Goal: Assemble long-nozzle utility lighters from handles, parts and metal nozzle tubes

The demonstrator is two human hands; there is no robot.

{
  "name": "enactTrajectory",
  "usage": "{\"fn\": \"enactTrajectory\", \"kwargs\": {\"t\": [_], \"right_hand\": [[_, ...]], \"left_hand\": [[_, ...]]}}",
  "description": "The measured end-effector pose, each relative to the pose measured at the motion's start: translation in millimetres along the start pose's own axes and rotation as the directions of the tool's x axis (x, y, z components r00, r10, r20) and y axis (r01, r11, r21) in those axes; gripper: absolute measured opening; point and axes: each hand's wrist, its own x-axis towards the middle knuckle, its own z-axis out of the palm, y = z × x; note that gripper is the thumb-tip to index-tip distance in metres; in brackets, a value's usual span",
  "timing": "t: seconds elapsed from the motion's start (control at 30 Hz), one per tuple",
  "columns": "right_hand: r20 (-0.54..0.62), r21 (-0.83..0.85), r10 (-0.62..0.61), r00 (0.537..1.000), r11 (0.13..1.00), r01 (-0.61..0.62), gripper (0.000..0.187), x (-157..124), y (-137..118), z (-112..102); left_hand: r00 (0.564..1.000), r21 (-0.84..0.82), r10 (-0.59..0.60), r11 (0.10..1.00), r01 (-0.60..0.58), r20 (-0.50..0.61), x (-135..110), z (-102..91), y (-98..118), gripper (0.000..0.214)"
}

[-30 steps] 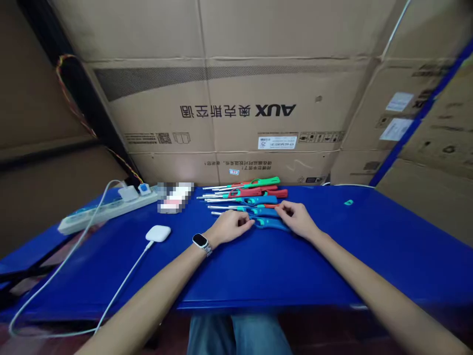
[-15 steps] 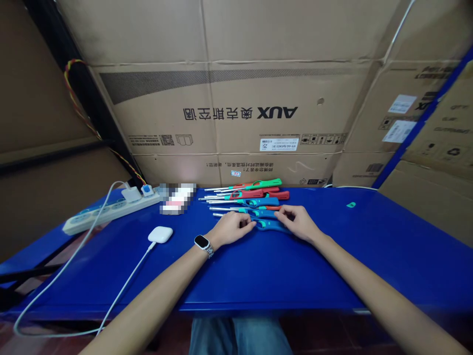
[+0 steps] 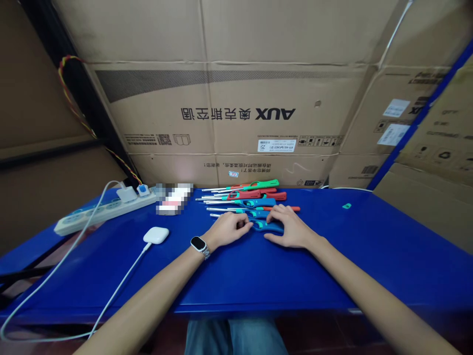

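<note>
Several long-nosed lighters lie side by side on the blue table, metal barrels to the left. Closest to me is a blue lighter (image 3: 271,227) with a teal trigger part. My left hand (image 3: 229,230), with a watch (image 3: 199,243) on its wrist, is closed in a pinch at the front of that lighter and covers its barrel. Over the handle is my right hand (image 3: 290,228), thumb and fingers apart on either side of it. Just behind lie another blue lighter (image 3: 258,214) and an orange one (image 3: 294,209), both partly covered.
Further back are a blue lighter (image 3: 264,202), red lighters (image 3: 246,195) and a green one (image 3: 268,184), before a cardboard wall (image 3: 236,88). To the left are a white earbud case (image 3: 156,235) on a cable, a blurred box and a power strip (image 3: 107,211). A small teal piece (image 3: 346,206) lies right.
My right hand has opened, its thumb and fingers spreading around the blue lighter's handle. My left hand keeps its pinch at the front. The whole view has shifted slightly.
</note>
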Motion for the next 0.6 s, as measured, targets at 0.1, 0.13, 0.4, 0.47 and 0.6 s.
{"fn": "enactTrajectory", "kwargs": {"t": [0.1, 0.13, 0.4, 0.47, 0.6], "right_hand": [[0.016, -0.03, -0.003, 1.0, 1.0, 0.004, 0.025, 1, -2, 3], [0.016, -0.035, 0.001, 1.0, 0.999, 0.0, 0.023, 1, -2, 4], [0.017, 0.006, -0.037, 0.999, 0.999, 0.037, 0.014, 1, -2, 7], [0.011, 0.048, -0.035, 0.999, 0.998, 0.035, 0.013, 1, -5, 10], [0.003, 0.11, 0.026, 1.0, 0.994, -0.027, 0.016, 2, -8, 15]], "left_hand": [[0.999, 0.039, 0.031, 0.999, -0.03, -0.04, -1, 1.2, 0, 0.027], [0.997, 0.054, 0.044, 0.998, -0.041, -0.057, -1, 1.4, 0, 0.024], [0.949, 0.199, 0.305, 0.938, -0.285, -0.08, -4, 3.6, 9, 0.027], [0.95, 0.202, 0.309, 0.934, -0.293, -0.048, -4, 5.0, 11, 0.031], [0.967, 0.166, 0.256, 0.954, -0.251, -0.004, -4, 7.6, 8, 0.027]]}}
